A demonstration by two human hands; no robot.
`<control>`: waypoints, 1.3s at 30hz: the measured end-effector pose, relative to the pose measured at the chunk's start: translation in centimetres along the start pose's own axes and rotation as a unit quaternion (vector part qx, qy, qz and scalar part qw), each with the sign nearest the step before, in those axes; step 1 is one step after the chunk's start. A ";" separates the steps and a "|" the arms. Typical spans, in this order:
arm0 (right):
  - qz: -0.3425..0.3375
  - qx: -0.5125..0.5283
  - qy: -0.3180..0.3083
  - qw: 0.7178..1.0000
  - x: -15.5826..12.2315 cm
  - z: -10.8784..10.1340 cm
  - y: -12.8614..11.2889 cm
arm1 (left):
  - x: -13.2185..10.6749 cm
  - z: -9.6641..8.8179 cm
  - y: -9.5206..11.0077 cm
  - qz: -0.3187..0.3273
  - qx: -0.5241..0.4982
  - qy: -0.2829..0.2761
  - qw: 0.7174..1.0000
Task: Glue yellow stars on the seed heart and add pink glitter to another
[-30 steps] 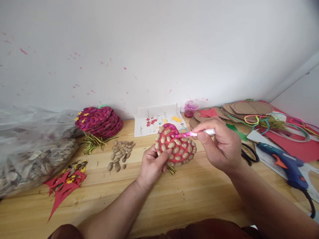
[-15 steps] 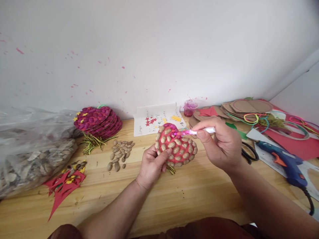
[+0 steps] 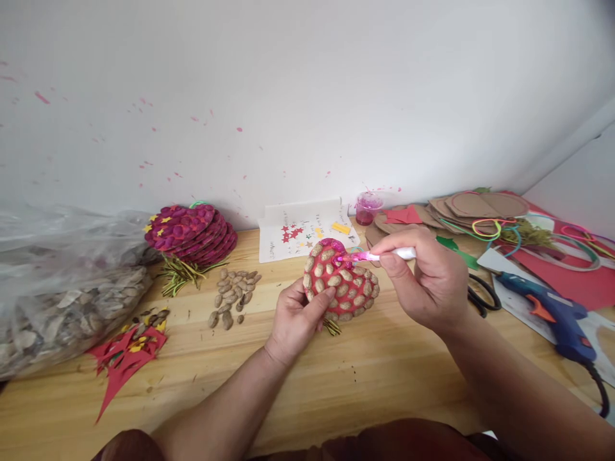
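Note:
My left hand [image 3: 295, 320] grips the lower left edge of a red heart-shaped piece [image 3: 340, 282] covered with pale seeds, tilted up off the wooden table [image 3: 365, 384]. My right hand [image 3: 427, 278] pinches a small white-handled brush [image 3: 379, 256] whose pink tip touches the heart's top, where some seeds are painted magenta. Both hands are closed on what they hold.
A loose pile of seeds [image 3: 233, 298] lies left of the heart, beside a stack of magenta seed discs [image 3: 192, 234]. A plastic bag of shells [image 3: 62, 294] and red paper scraps [image 3: 125, 355] sit far left. A pink paint cup [image 3: 368, 208], cardboard cut-outs [image 3: 475, 208], scissors [image 3: 480, 298] and a blue glue gun [image 3: 552, 314] are on the right.
The heart has turned slightly in my left hand and shifted a little right. The brush tip stays at the heart's top with small movements.

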State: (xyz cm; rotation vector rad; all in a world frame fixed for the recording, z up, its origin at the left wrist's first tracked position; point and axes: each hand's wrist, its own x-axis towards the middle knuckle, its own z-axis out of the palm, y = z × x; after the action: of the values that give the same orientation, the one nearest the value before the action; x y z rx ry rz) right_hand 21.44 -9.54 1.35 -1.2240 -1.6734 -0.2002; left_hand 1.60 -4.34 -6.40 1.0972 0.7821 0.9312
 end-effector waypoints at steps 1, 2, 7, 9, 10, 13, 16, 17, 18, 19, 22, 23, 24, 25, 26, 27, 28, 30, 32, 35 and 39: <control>0.001 0.002 0.003 1.000 0.0 0.0 0.0 | 0.0 0.0 0.0 -0.001 0.002 0.004 1.000; 0.002 0.006 0.004 1.000 0.0 0.0 0.0 | 0.0 0.0 0.0 -0.002 0.002 0.007 1.000; -0.002 0.020 -0.013 1.000 0.0 0.1 0.0 | 0.0 -0.1 -0.1 0.002 -0.001 0.001 1.000; -0.005 0.014 -0.018 1.000 0.0 0.1 0.0 | 0.0 -0.1 -0.2 -0.001 -0.011 0.004 1.000; -0.004 0.012 -0.017 1.000 0.1 0.1 0.1 | 0.1 -0.1 -0.2 -0.004 -0.018 0.006 1.000; -0.003 0.014 -0.011 1.000 0.1 0.1 0.1 | 0.2 -0.1 0.0 -0.011 -0.044 0.007 0.999; 0.001 0.029 -0.010 1.000 0.0 0.1 0.1 | 0.2 0.0 0.1 -0.018 -0.067 0.003 0.998; 0.002 0.034 -0.008 0.999 0.0 0.2 0.1 | 0.2 0.0 0.1 -0.019 -0.072 0.001 0.997; 0.003 0.037 -0.006 0.999 0.0 0.2 0.1 | 0.2 0.0 0.1 -0.020 -0.075 -0.001 0.997; 0.003 0.038 -0.006 0.999 0.0 0.2 0.1 | 0.2 -0.1 0.1 -0.022 -0.078 -0.002 0.997; 0.009 0.036 -0.017 0.999 0.0 0.2 0.2 | 0.1 -0.1 0.2 -0.027 -0.085 0.004 0.996; 0.012 0.037 -0.019 0.999 -0.1 0.2 0.3 | 0.1 -0.1 0.2 -0.029 -0.088 0.007 0.996; 0.014 0.038 -0.019 0.999 -0.1 0.2 0.3 | 0.1 -0.1 0.3 -0.031 -0.089 0.008 0.996; 0.014 0.040 -0.016 0.999 -0.1 0.2 0.3 | 0.1 0.0 0.3 -0.032 -0.088 0.008 0.996; 0.014 0.042 -0.012 0.999 -0.1 0.2 0.3 | 0.1 0.0 0.3 -0.032 -0.087 0.007 0.996; 0.013 0.042 -0.009 0.999 -0.1 0.2 0.3 | 0.2 0.0 0.3 -0.032 -0.085 0.006 0.996; 0.013 0.041 -0.008 0.999 -0.1 0.2 0.3 | 0.2 0.0 0.3 -0.032 -0.083 0.004 0.996; 0.012 0.031 -0.010 0.999 0.0 0.2 0.2 | 0.2 0.0 0.3 -0.032 -0.081 0.003 0.996; 0.011 0.020 -0.012 1.000 0.0 0.2 0.1 | 0.2 0.1 0.3 -0.032 -0.081 0.004 0.996; 0.012 0.013 -0.008 1.000 0.0 0.1 0.1 | 0.2 0.1 0.4 -0.034 -0.087 0.012 0.996; 0.014 0.019 0.004 1.000 0.1 0.2 0.0 | 0.1 0.2 0.6 -0.040 -0.088 0.019 0.995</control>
State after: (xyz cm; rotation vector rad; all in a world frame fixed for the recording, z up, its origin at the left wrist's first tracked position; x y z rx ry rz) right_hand 21.37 -9.38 1.33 -1.2164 -1.6449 -0.1541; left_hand 1.70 -4.19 -5.78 0.8918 0.7549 0.9358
